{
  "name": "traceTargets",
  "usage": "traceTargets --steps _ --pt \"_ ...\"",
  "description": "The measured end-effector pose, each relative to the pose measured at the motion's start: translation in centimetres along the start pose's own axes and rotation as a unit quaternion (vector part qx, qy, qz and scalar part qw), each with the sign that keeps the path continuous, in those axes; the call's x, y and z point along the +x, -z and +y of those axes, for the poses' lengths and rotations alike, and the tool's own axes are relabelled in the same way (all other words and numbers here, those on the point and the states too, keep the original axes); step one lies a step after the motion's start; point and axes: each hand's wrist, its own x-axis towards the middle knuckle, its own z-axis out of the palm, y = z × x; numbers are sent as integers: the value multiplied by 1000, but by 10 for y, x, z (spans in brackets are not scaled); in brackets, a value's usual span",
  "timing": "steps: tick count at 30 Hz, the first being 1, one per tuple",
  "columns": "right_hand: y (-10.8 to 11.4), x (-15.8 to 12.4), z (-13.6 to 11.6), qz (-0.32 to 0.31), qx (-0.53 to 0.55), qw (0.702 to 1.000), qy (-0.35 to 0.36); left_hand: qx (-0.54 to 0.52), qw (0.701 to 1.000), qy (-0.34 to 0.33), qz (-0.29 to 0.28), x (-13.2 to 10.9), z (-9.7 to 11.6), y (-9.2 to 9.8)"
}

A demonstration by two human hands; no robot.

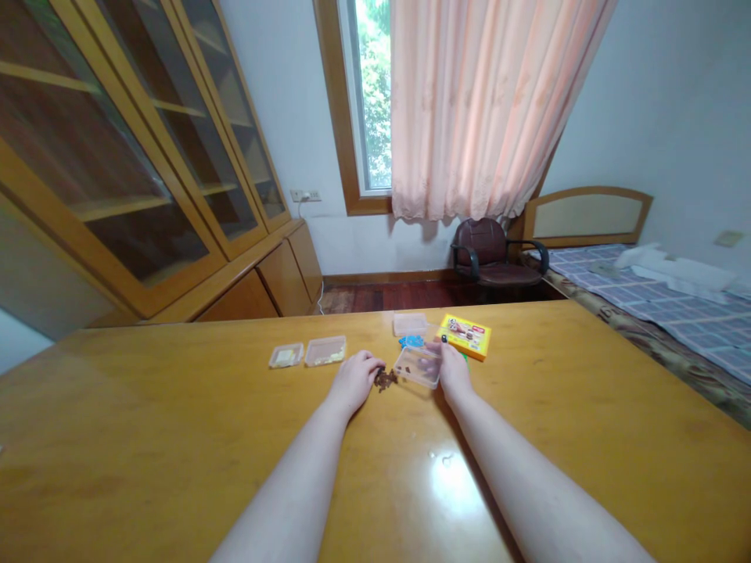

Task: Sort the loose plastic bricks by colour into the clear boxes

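Note:
Small brown pieces (386,380) lie in a loose pile on the table. At the pile's left edge is my left hand (353,381), its fingers bent and pressed together; what is between the fingertips is hidden. My right hand (453,369) grips a clear plastic box (418,369) by its right side. The box is tilted beside the pile, with a few brown bits in it. Just behind it lie blue pieces (411,342), and a bit of green (465,358) shows beside my right hand.
Another clear box (410,324) stands farther back. A yellow printed box (468,336) lies behind my right hand. To the left are a shallow clear box (326,350) and a smaller one (286,356), both with pale pieces. Beyond the wooden table (176,438) stands an armchair (490,254).

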Motion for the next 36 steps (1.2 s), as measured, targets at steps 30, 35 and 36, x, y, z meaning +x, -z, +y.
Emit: traceTargets --steps 30,35,36 --pt "-5 -12 -11 -1 -29 1000 1 -35 995 66 68 3 3 0" --pt "-7 -16 -13 -29 -44 999 8 -103 987 -5 125 -1 12 2" --pt "-7 -17 -13 -37 -42 998 12 -108 987 -16 116 -2 15 2"
